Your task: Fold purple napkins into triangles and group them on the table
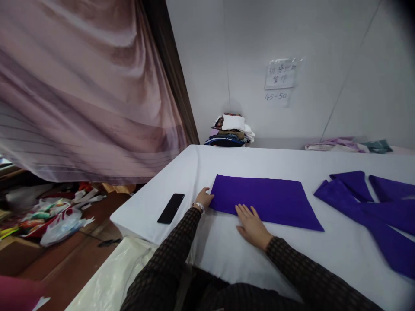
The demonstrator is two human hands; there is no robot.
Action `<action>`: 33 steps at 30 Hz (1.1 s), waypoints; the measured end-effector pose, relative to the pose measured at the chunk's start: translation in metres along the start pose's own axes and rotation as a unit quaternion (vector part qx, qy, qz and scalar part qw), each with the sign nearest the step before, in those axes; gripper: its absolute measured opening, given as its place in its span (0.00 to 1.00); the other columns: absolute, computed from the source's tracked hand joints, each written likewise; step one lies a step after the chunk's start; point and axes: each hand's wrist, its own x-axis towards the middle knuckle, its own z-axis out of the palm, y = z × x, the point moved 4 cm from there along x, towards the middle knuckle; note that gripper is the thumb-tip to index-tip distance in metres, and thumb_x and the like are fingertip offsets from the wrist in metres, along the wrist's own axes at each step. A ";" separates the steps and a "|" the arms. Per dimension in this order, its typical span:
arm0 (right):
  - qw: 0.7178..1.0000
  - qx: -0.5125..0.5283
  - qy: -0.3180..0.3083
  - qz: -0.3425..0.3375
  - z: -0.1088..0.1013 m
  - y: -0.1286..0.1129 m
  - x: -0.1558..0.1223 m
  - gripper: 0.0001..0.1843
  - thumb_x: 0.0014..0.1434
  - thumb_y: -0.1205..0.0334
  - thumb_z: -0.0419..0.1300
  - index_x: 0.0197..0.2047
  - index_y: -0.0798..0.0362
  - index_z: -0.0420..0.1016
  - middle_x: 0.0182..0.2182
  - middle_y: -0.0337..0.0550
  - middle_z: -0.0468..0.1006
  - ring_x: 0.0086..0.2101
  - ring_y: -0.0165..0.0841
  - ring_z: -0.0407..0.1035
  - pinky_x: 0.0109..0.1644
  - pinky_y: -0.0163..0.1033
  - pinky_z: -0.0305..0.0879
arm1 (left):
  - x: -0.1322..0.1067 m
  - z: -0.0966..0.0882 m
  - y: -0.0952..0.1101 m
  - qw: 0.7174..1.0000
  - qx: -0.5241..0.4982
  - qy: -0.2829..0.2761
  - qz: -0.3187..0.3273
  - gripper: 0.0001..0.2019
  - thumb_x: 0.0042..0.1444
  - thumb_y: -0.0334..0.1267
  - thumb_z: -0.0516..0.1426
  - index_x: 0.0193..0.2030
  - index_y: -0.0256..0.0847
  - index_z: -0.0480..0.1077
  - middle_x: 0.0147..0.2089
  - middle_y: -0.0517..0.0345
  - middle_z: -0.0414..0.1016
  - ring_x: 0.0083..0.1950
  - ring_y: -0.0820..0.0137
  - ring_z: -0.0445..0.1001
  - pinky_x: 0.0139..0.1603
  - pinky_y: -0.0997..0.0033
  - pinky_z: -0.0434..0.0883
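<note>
A folded purple cloth [266,198] lies flat on the white table [292,160]. My left hand [204,198] rests at the cloth's left edge, fingers curled against it. My right hand [251,224] lies flat and open at the near edge, fingertips on the purple cloth. Both sleeves are dark and checked, and a bracelet sits on my left wrist.
A black phone [170,208] lies on the table left of my left hand. More purple cloth [376,207] is spread at the right. A stack of folded clothes [230,129] sits by the wall. Plastic bags [61,220] lie on the floor at left, under a pinkish curtain [81,86].
</note>
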 end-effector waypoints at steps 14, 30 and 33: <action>0.958 0.227 0.091 0.147 0.006 -0.041 0.084 0.32 0.55 0.70 0.48 0.64 0.62 0.54 0.55 0.56 0.69 0.54 0.41 0.63 0.58 0.46 0.55 | -0.009 0.002 0.030 0.989 -0.130 -0.063 0.040 0.24 0.51 0.34 0.57 0.56 0.35 0.61 0.22 0.66 0.68 0.24 0.74 0.71 0.25 0.76 0.69; 0.657 0.734 -0.039 0.168 -0.037 -0.040 -0.070 0.14 0.50 0.54 0.65 0.36 0.56 0.79 0.32 0.42 0.80 0.36 0.35 0.72 0.51 0.45 0.62 | -0.030 0.006 0.040 0.856 -0.196 -0.458 0.136 0.26 0.53 0.57 0.55 0.49 0.37 0.70 0.48 0.45 0.76 0.50 0.60 0.73 0.56 0.56 0.65; 0.568 0.798 0.025 0.199 -0.048 -0.016 -0.088 0.13 0.50 0.58 0.66 0.38 0.57 0.78 0.34 0.45 0.80 0.37 0.35 0.74 0.52 0.46 0.62 | -0.042 0.030 0.050 0.797 -0.188 -0.566 0.101 0.24 0.52 0.55 0.56 0.47 0.37 0.72 0.48 0.46 0.76 0.52 0.58 0.72 0.57 0.57 0.63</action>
